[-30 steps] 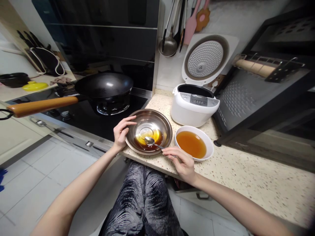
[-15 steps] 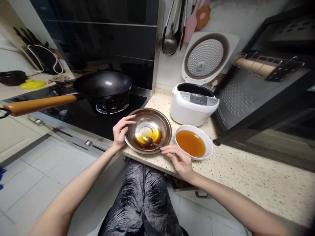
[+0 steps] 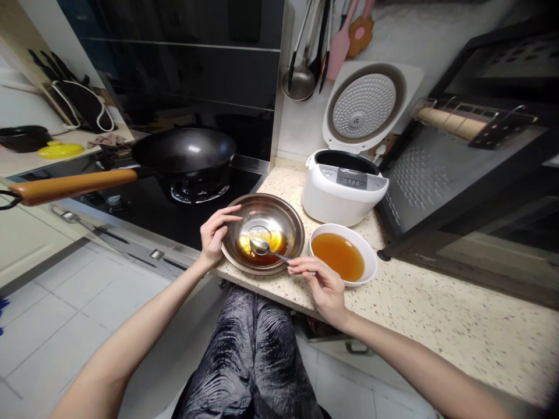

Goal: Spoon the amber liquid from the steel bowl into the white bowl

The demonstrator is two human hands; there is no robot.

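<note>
A stainless steel bowl (image 3: 290,212) stands at the counter's front edge with a shallow pool of amber liquid (image 3: 262,253) in it. My left hand (image 3: 213,235) grips its left rim, fingers reaching over the inside. Between the fingertips and thumb of my right hand (image 3: 323,285) is the handle of a metal spoon (image 3: 259,246). The spoon's head is over the liquid inside the bowl; whether it touches the surface I cannot tell. Just right of it, close to my right hand, sits a white bowl (image 3: 371,265) filled with orange-brown liquid (image 3: 338,256).
A white rice cooker (image 3: 340,201) with its lid raised stands behind the bowls. To the left, a black wok (image 3: 183,151) rests on the stove, its wooden handle (image 3: 78,186) jutting left. Utensils (image 3: 301,81) hang on the wall. A dark-framed appliance (image 3: 458,215) borders the right.
The spoon's head has risen a little and shifted slightly left within the steel bowl. My right hand has moved slightly right; my left hand keeps its place on the rim.
</note>
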